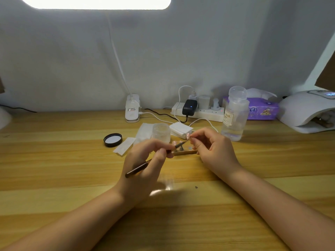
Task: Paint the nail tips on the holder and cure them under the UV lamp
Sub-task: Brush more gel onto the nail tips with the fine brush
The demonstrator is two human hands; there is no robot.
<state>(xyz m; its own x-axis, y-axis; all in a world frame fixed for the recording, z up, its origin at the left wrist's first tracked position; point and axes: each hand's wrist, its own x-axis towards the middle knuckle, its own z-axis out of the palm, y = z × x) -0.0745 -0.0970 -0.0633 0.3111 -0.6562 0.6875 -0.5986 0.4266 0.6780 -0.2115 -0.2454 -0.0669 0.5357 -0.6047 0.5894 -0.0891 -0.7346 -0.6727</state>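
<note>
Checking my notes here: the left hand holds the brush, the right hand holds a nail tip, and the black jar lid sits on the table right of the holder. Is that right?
Not quite. The head view shows the black jar lid on the table left of the holder, not right. The left hand does hold the brush, and the right hand holds a nail tip.

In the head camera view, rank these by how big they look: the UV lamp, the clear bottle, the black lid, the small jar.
1. UV lamp, though cut off by the frame edge
2. clear bottle
3. small jar and black lid: they look alike, unranked
</note>
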